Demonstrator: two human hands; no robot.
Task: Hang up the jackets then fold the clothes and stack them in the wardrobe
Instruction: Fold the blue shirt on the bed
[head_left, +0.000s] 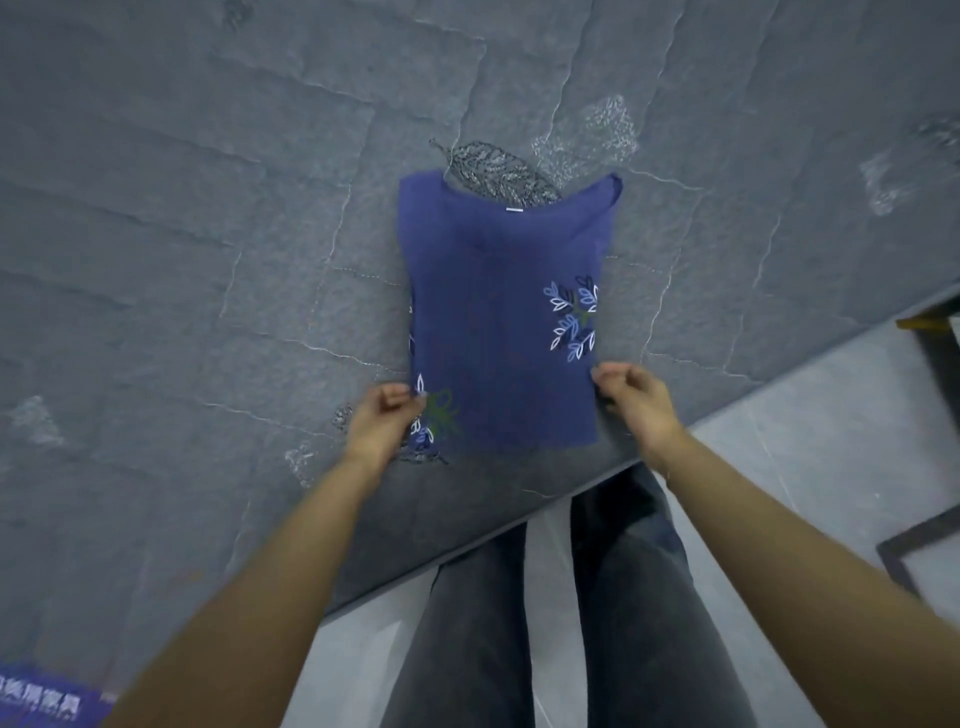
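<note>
**Folding in hand at the bed's edge**

Seen from above, near to far: dark trousers (545, 597) against the grey mattress (182, 260); left hand (382, 421) pinching the blue top (501, 322) at its near left corner, right hand (636, 397) pinching the near right edge. Sides already tucked in, neckline farthest away. Next, likely: near hem lifted evenly and carried up toward the collar.

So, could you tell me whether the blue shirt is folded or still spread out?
Partly folded: the blue shirt lies as a narrow rectangle, sleeves tucked out of sight, neckline on top, on the grey bed.
</note>
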